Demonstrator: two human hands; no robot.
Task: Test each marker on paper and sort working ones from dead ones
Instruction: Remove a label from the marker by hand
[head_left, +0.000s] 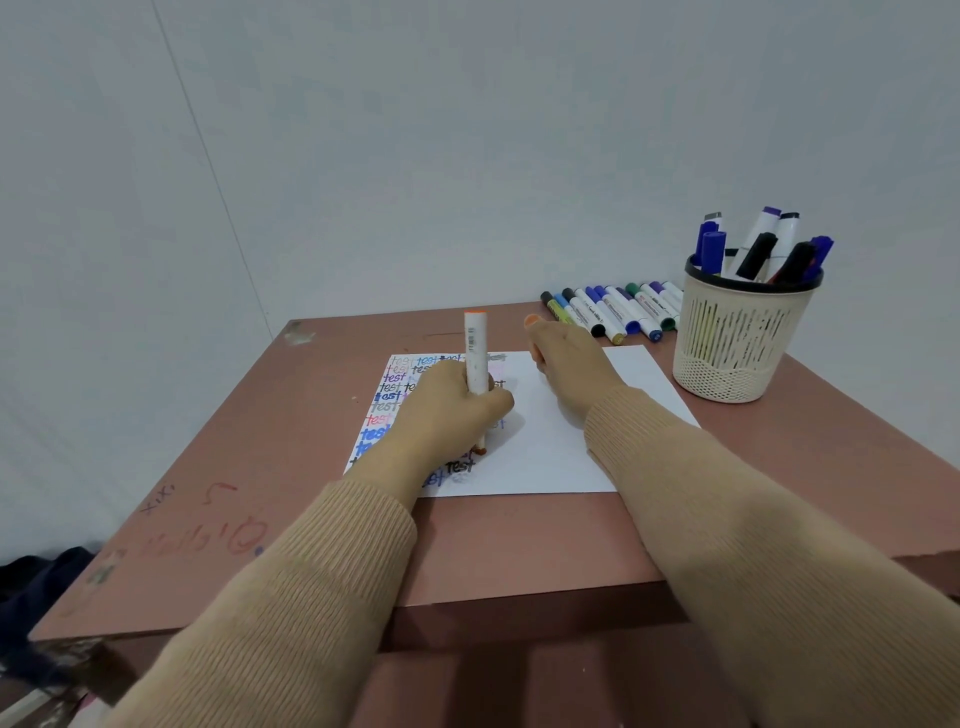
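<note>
"Orange marker (476, 358): where does it stand?"

"Upright in the person's left hand (447, 410). The fingers are wrapped round the lower barrel, and the tip touches the paper (550, 457) toward its near edge. Both arms wear tan ribbed sleeves (727, 519)."

"And the paper?"

"A white sheet lying flat on the brown table (311, 519). Its left part is filled with rows of the word 'test' in many colours, partly hidden by the left hand. The right part is blank."

"What of the other hand?"

"The right hand (569, 358) reaches over the sheet's far edge, its fingers closed on an orange cap (531, 320) that shows at the fingertips."

"Beyond that?"

"A row of markers (613, 309) lies side by side at the table's far edge, just past the right hand. To their right stands a cream slotted basket (737, 338) with a dark rim, near the sheet's far right corner. More markers (758, 249) stand leaning in it, with blue, purple and black caps. A plain pale wall (467, 130) is behind."
</note>
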